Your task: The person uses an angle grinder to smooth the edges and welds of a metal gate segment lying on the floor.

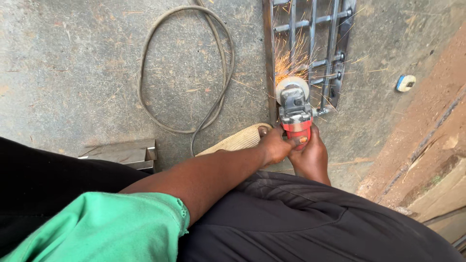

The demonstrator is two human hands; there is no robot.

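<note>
A red and grey angle grinder [294,112] is pressed against a metal grille frame [311,43] lying on the concrete floor, and orange sparks fly off its disc up over the bars. My left hand [274,144] grips the grinder's red body from the left. On the other side my right hand [310,155] wraps around the same body. A foot in a beige shoe [238,140] rests just left of my hands, beside the frame's lower end.
A grey power cable [184,68] loops across the floor to the left. Short steel sections [128,154] lie at lower left. A small blue and white object [405,83] sits at right, next to a reddish rough slab [427,140].
</note>
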